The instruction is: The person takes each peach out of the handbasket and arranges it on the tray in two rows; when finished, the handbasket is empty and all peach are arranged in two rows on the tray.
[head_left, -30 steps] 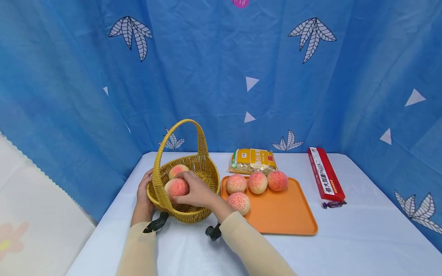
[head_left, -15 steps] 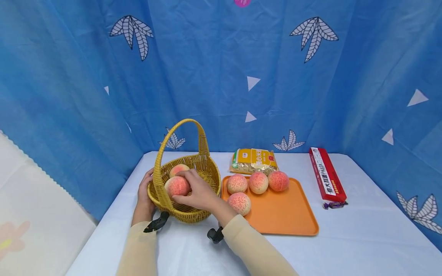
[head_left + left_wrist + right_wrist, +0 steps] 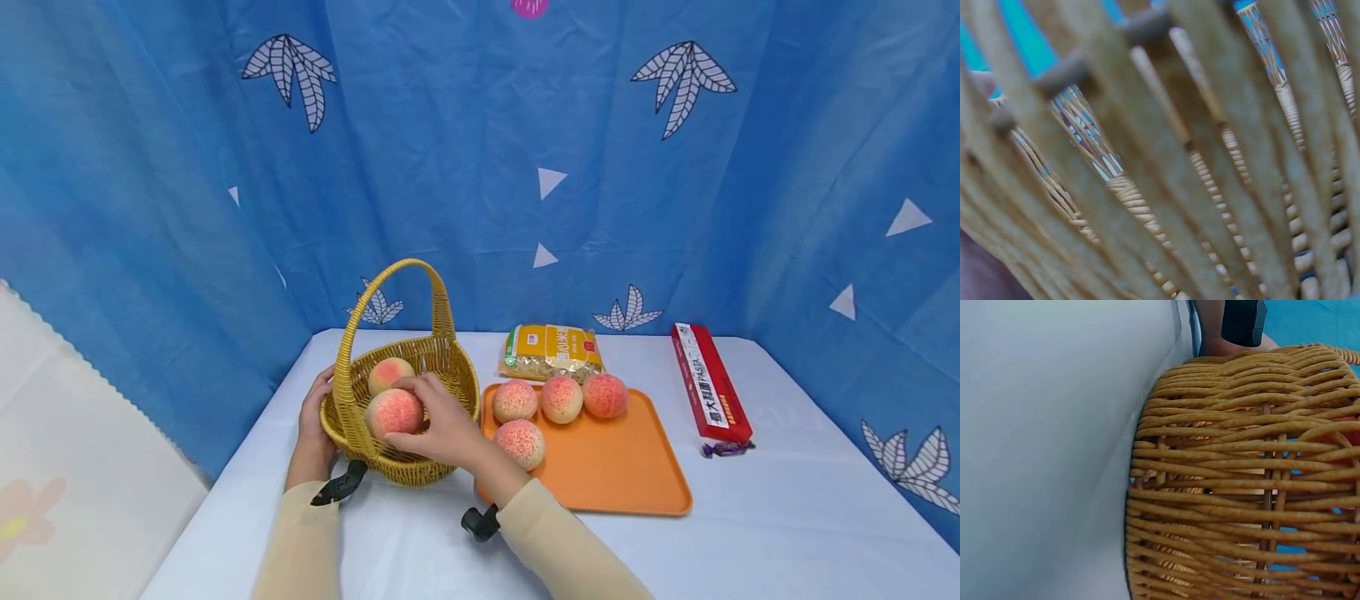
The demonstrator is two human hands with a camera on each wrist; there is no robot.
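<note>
In the head view a yellow-brown wicker basket (image 3: 416, 473) with a tall arched handle stands on the left of the table. My left hand (image 3: 313, 421) holds the basket's left side. Inside it, my right hand (image 3: 442, 423) grips a pink, speckled peach (image 3: 393, 412) between thumb and fingers. Another peach (image 3: 389, 374) lies behind it in the basket. Wicker strands (image 3: 1166, 156) fill the left wrist view, blurred and close. The right wrist view shows the outside of the basket (image 3: 1235, 462); the right hand's fingers are not seen there.
An orange tray (image 3: 607, 467) to the right bears several peaches (image 3: 561, 398). Behind the tray lies a yellow bag of grain (image 3: 555, 350). Farther right are a red pasta box (image 3: 711, 383) and a purple-wrapped candy (image 3: 727, 448). Blue curtains (image 3: 480, 167) stand behind the white table (image 3: 810, 517).
My right hand has shifted slightly right with the gripped peach, uncovering more of the peach behind. The left hand and the basket have stayed in place.
</note>
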